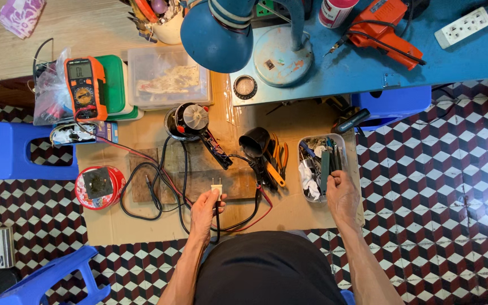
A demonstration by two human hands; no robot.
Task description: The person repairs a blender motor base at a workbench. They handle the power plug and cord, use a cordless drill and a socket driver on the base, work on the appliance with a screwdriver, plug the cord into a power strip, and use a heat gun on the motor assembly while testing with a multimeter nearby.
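My left hand (pixel 205 210) holds a white two-pin plug (pixel 216 187) on a black cord (pixel 142 195) that loops over a wooden board (pixel 235 182). The cord runs to a small motor with a white fan (pixel 190 120) further back. My right hand (pixel 341 195) is closed on a dark narrow tool at the near rim of a clear plastic tub (pixel 304 148) full of small tools. A black cup-shaped part (pixel 254 141) and orange-handled pliers (pixel 279 161) lie between my hands.
An orange multimeter (pixel 86 87) with red and black leads sits at the left by a green box (pixel 114 83). A red round tin (pixel 98 187), a clear lidded box (pixel 168 78), a blue lamp (pixel 217 34), an orange power tool (pixel 384 28) and blue stools (pixel 7 149) surround the work area.
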